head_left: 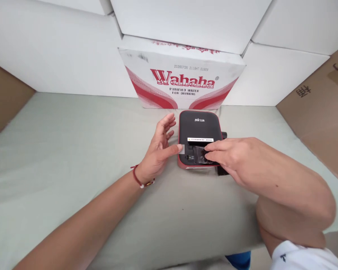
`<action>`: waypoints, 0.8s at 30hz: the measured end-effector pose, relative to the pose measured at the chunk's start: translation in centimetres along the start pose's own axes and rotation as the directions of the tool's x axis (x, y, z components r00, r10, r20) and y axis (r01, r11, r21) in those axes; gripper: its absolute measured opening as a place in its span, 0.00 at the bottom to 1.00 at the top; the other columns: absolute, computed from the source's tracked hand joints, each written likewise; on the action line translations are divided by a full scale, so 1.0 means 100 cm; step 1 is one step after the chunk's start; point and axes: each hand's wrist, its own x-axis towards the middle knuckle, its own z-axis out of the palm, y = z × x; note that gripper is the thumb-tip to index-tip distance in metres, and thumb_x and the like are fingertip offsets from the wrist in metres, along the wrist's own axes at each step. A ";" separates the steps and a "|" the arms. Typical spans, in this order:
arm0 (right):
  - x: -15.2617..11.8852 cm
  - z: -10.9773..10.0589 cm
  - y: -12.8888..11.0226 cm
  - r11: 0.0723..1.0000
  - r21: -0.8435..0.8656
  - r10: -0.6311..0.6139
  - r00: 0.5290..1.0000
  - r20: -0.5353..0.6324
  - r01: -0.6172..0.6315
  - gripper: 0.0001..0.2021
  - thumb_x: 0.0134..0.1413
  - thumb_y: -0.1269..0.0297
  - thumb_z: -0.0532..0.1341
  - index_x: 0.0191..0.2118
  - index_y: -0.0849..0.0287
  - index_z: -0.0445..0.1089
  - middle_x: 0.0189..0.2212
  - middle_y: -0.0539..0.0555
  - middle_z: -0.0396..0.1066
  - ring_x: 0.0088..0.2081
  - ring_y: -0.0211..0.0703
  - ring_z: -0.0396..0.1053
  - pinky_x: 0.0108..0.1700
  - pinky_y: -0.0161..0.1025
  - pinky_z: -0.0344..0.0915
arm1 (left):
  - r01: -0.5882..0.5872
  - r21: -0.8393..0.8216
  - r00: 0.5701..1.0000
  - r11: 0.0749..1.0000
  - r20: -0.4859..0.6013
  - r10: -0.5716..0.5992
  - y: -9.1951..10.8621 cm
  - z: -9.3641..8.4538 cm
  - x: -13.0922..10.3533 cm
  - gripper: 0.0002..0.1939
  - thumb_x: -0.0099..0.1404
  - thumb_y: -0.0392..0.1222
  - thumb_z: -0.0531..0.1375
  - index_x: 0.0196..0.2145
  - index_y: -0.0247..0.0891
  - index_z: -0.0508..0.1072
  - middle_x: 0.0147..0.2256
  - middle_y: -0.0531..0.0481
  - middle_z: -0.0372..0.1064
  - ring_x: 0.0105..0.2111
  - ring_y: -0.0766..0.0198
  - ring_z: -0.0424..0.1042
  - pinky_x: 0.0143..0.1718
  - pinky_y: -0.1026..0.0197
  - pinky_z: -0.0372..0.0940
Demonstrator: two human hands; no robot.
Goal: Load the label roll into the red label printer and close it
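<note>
A black device with a red rim (199, 125) lies flat on the cloth, white lettering near its far end and a white warning label across its middle. Below the label is an open recess, and in it rests a small clear plastic bag (200, 155) with dark contents I cannot make out. My right hand (236, 157) has its fingertips pinched together on the bag's right side. At the device's left edge, my left hand (162, 144) lays its thumb on a small translucent strip (181, 149). The other left fingers are spread, off the device.
Behind the device stands a white and red Wahaha water carton (183, 80), against stacked white boxes (73, 52). Brown cardboard (321, 112) borders the right side, and more brown cardboard (8, 101) the left. A pale green cloth (87, 157) covers the surface. Small black parts show at the device's right.
</note>
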 end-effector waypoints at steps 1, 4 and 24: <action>-0.001 0.000 0.000 1.000 -0.011 -0.022 1.000 0.003 0.022 0.20 0.63 0.81 0.59 0.48 0.54 0.85 0.48 0.54 0.86 0.44 0.45 0.83 0.40 0.38 0.74 | 0.018 -0.060 0.999 0.998 0.036 -0.016 -0.003 -0.001 0.002 0.52 0.58 0.55 0.76 0.75 0.64 0.57 0.80 0.51 0.51 0.83 0.41 0.46 0.82 0.32 0.48; -0.002 0.000 0.001 0.993 -0.026 -0.112 0.994 0.007 0.112 0.18 0.61 0.80 0.60 0.46 0.55 0.84 0.48 0.54 0.86 0.40 0.45 0.83 0.31 0.38 0.71 | 0.055 -0.141 0.994 0.989 0.106 -0.041 -0.008 -0.003 0.003 0.62 0.57 0.57 0.78 0.78 0.70 0.47 0.83 0.56 0.41 0.86 0.43 0.31 0.85 0.31 0.33; 0.035 -0.007 0.005 0.988 0.084 0.130 0.991 -0.011 -0.129 0.18 0.74 0.71 0.55 0.46 0.54 0.85 0.43 0.53 0.87 0.41 0.45 0.82 0.42 0.40 0.71 | -0.001 -0.154 0.983 0.988 0.179 0.029 -0.029 -0.002 0.007 0.54 0.63 0.64 0.76 0.78 0.63 0.54 0.83 0.51 0.45 0.85 0.44 0.40 0.86 0.35 0.38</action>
